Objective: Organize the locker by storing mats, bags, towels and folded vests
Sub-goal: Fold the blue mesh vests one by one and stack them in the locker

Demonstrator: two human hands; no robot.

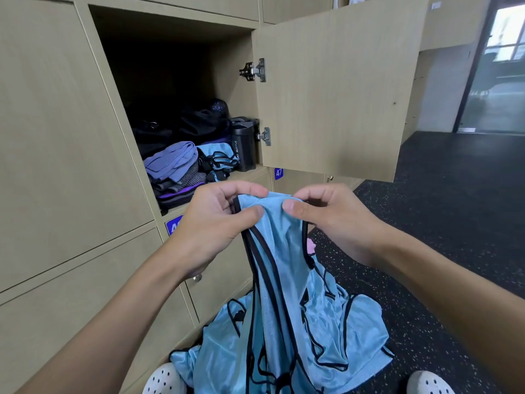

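Holding vest [278, 265] by top edge; I read this as fold step, fold not yet begun. Left hand [216, 220] pinches black-trimmed strap between thumb and curled fingers. Right hand [326, 214] pinches blue fabric just beside it, thumb on top. Vest hangs in front of open locker [233, 89], lower end meeting pile [355, 336] of blue fabric on floor. Locker holds towels [173, 160], bags [199, 123], stored vest [216, 155], bottle [243, 149]. Next move, I judge: find both shoulders, draw hands apart, square fabric, fold. Straps may tangle.
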